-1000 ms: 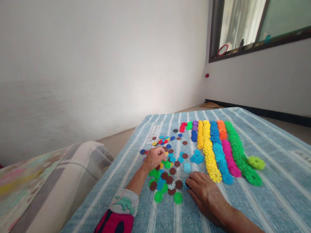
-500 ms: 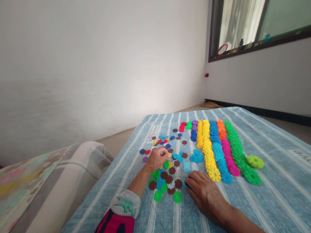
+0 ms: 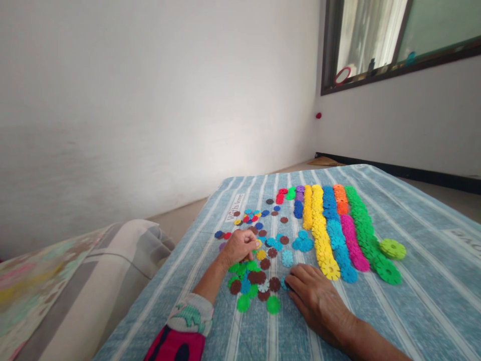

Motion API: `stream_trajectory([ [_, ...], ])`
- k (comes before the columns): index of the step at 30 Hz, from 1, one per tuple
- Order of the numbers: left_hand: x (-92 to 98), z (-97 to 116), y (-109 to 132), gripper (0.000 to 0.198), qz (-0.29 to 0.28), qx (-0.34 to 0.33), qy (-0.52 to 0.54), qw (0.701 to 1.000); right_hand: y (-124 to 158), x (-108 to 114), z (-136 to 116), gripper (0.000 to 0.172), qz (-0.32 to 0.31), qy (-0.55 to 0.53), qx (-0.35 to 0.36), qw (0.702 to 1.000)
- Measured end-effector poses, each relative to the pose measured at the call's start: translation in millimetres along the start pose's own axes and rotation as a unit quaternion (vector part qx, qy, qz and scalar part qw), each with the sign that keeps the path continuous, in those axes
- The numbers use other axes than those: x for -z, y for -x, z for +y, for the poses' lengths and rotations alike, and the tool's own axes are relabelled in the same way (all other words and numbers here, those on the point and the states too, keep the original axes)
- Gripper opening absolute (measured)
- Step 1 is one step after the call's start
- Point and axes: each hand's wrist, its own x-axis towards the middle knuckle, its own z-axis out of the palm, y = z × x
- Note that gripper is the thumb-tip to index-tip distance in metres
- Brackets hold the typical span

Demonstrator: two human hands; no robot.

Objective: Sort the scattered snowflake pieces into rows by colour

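Note:
My left hand [image 3: 239,247] is closed in a pinch above the loose plastic snowflake discs. A yellow disc [image 3: 258,244] shows at its fingertips, mostly covered by the thumb and finger. Below it lie a second yellow disc [image 3: 261,254] and several green discs [image 3: 243,303] and brown discs [image 3: 274,284]. My right hand [image 3: 317,296] rests on the cloth with its fingers bent down and together. A blue disc [image 3: 284,283] pokes out from under those fingertips; the palm side is hidden. Just beyond lies a light blue disc [image 3: 287,258].
Overlapping rows of discs sorted by colour run to the right, among them a yellow row [image 3: 319,225], a magenta row [image 3: 353,243] and a green row [image 3: 361,220]. A lime disc stack [image 3: 393,248] sits beside them. The striped cloth [image 3: 424,301] covers the surface. A padded cover [image 3: 124,260] stands left.
My left hand has dropped slightly toward me, the yellow disc moving with it. The green disc formerly visible below it is now mostly hidden. My right hand has stayed in place.

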Motion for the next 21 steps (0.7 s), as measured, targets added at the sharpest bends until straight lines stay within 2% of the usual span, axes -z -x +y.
stream_trajectory([
  [8, 0.3, 1.9, 1.4, 0.019, -0.063, -0.002, -0.029, 0.998, -0.1, 1.4, -1.5, 0.01, 0.013, 0.012, 0.007, 1.0],
  [15, 0.9, -3.7, -3.9, 0.024, -0.042, -0.045, -0.105, 0.993, -0.4, 1.0, -0.7, 0.009, 0.013, 0.007, 0.007, 1.0],
  [21, 1.4, -3.6, -4.2, 0.022, -0.056, -0.053, -0.16, 0.984, -0.1, 2.7, -2.2, 0.01, 0.009, 0.001, 0.003, 1.0],
])
